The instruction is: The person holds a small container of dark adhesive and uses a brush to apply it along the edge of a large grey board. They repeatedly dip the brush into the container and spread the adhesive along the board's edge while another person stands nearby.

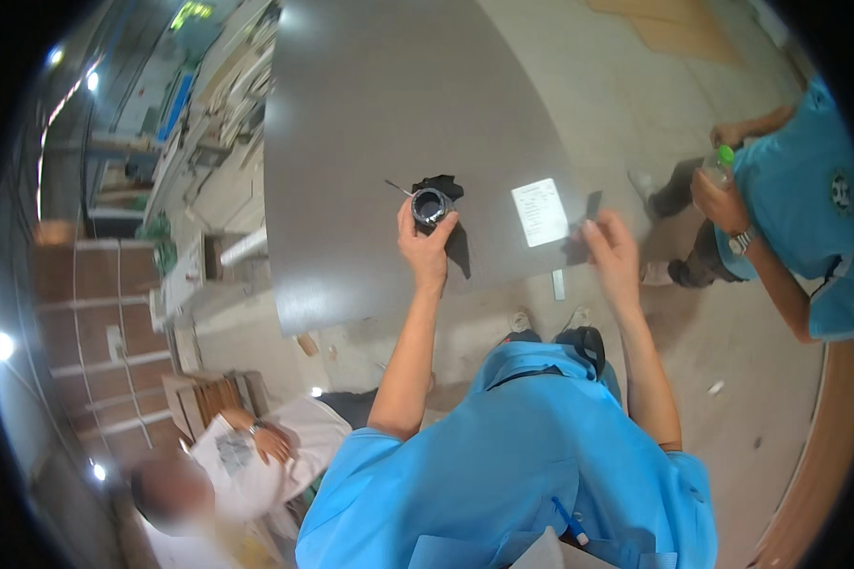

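My left hand (pixel 425 248) is closed around a short black cylinder (pixel 431 207) with a shiny round rim, like a lens or a roll; its exact kind is unclear. Beneath and beside the cylinder lies a crumpled black cloth (pixel 458 248) on the grey-brown table (pixel 370 114). Off the table's right edge, my right hand (pixel 613 248) pinches a small, flat dark strip (pixel 594 203) between thumb and fingers. Between my hands, nearer the right one, a white printed sheet (pixel 539 212) lies flat on the table.
At right stands a person in a blue shirt (pixel 797 180), holding a bottle with a green cap (pixel 725 155). Another person in a white shirt (pixel 280 446) sits at lower left. Stacked boards and long pieces (pixel 223 114) line the left. Cardboard (pixel 674 24) lies on the floor.
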Tool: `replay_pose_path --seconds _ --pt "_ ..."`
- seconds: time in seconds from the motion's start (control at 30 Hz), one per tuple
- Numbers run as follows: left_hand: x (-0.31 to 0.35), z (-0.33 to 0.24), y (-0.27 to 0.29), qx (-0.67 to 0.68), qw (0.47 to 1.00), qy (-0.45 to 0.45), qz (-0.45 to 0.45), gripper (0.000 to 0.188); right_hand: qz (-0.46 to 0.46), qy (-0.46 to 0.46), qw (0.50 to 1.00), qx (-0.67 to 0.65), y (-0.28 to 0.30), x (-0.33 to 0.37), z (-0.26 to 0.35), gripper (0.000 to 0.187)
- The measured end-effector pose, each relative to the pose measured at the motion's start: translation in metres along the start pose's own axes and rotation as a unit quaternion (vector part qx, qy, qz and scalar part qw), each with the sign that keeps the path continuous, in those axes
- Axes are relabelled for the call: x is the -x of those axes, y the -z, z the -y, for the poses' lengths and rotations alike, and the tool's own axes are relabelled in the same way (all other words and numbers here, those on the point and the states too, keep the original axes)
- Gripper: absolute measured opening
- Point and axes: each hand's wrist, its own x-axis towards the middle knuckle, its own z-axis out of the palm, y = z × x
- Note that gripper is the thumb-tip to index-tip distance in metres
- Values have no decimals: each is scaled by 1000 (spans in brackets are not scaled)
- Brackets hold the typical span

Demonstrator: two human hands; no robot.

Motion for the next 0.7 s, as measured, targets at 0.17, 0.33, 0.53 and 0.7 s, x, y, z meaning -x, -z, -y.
replay_pose_path --seconds 0.17,0.33,0.53,0.7 --pt "33 -24 46 65 998 -6 -24 69 121 50 969 210 -98 -69 -15 27" --pt "69 -56 76 46 999 4 28 72 178 154 911 338 -167 -113 -25 24" --pt "101 -76 96 83 987 53 128 74 208 166 935 236 -151 -52 1 40" --pt "131 -99 80 88 974 35 206 78 357 -73 931 -25 -116 46 4 58"
